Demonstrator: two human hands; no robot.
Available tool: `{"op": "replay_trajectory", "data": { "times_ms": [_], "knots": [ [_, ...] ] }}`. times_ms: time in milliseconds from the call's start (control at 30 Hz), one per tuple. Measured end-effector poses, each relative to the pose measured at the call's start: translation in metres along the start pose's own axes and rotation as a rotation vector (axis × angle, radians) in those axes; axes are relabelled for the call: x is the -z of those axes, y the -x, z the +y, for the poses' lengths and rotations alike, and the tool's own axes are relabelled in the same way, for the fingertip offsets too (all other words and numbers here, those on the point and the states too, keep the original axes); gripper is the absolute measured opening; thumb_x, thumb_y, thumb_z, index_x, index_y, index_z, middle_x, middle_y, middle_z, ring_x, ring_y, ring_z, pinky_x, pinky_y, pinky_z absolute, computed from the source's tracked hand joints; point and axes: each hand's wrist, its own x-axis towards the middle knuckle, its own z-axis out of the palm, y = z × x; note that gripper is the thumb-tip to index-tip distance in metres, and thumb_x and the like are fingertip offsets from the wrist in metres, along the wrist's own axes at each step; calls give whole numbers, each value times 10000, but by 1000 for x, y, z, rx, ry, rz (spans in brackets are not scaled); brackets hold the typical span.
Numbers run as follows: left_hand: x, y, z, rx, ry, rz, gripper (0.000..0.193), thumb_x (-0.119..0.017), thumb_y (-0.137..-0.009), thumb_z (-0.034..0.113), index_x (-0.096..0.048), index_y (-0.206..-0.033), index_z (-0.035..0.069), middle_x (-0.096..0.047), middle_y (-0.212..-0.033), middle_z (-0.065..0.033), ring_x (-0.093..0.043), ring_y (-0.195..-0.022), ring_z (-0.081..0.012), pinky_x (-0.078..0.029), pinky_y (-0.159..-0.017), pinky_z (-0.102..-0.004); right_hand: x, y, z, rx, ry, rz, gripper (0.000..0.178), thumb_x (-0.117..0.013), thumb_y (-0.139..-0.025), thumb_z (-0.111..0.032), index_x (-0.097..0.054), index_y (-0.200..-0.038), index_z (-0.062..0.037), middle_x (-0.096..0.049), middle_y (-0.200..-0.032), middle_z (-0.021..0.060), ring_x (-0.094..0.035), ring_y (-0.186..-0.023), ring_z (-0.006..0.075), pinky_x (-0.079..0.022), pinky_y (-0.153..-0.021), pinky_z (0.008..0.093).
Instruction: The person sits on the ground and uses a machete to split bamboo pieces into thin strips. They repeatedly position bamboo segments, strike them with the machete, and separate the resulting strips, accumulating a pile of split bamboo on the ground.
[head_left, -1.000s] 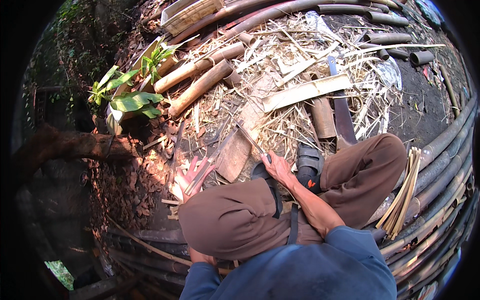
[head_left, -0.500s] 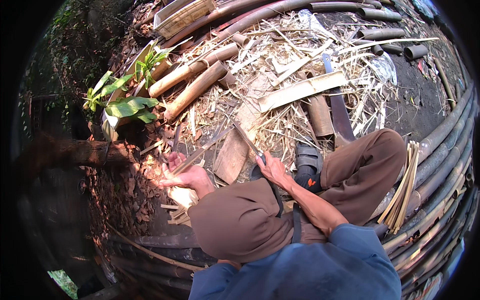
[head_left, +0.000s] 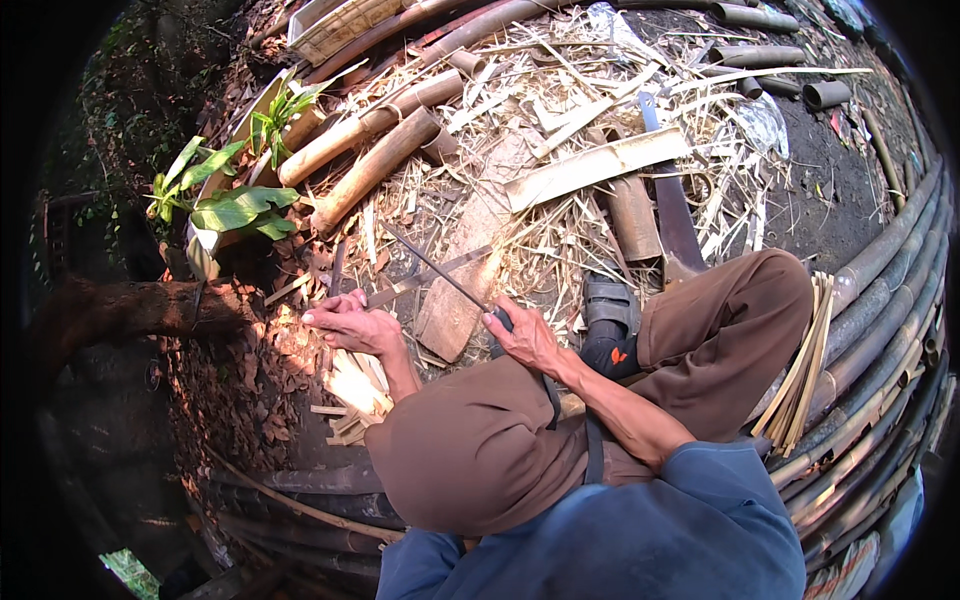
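Observation:
My left hand [head_left: 352,326], at left beyond my bent knee, has its fingers folded around the near end of a thin, flat bamboo strip [head_left: 415,283]. The strip points away to the right, over a worn wooden board [head_left: 448,325]. In my right hand [head_left: 530,340] is the dark handle of a knife [head_left: 445,273]. Its long narrow blade slants up and to the left, crossing the strip in this view. Whether blade and strip touch, I cannot tell.
Pale shavings [head_left: 545,235] cover the ground ahead, with a split bamboo piece [head_left: 600,172] and a handsaw [head_left: 675,210] on them. Cut bamboo tubes [head_left: 375,170] lie at upper left. Slim strips [head_left: 800,375] lean by my right knee beside long bamboo poles [head_left: 870,285].
The knife blade has swung leftward and now crosses the strip. My left hand has turned over and its fingers have closed more, while my right hand has moved slightly left.

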Motion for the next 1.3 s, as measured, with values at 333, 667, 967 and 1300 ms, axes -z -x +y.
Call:
{"op": "replay_trajectory", "data": {
  "times_ms": [333,667,967,1300],
  "knots": [
    [-16,-14,1,34,-70,39,597,-362,-1004,582,-368,-674,85,-318,-530,7,-327,-498,-130,-335,-481,-276,-7,-9,34,-9,36,131,443,-483,-974,-441,-593,-1030,-16,-615,-729,287,-635,-736,450,-474,-688,510],
    [-22,7,-2,-9,-6,-87,536,-383,-1026,513,-373,-702,87,-313,-529,35,-285,-483,-102,-305,-471,-264,-3,-17,82,-189,72,141,398,-492,-973,-412,-556,-929,-21,-591,-709,281,-609,-711,453,-454,-662,514],
    [-22,-2,-3,1,142,-162,539,-392,-1005,562,-434,-777,75,-346,-587,26,-346,-534,-97,-337,-508,-259,-5,-15,106,-238,45,251,498,-467,-958,-479,-602,-919,-1,-615,-803,270,-618,-817,413,-463,-745,469],
    [-33,-2,5,1,321,-316,424,-432,-1030,441,-495,-954,28,-470,-801,-33,-454,-730,-120,-408,-682,-264,12,-5,12,-90,-96,132,424,-516,-969,-427,-571,-965,-6,-571,-676,232,-533,-599,377,-428,-619,464]
  ]
}}
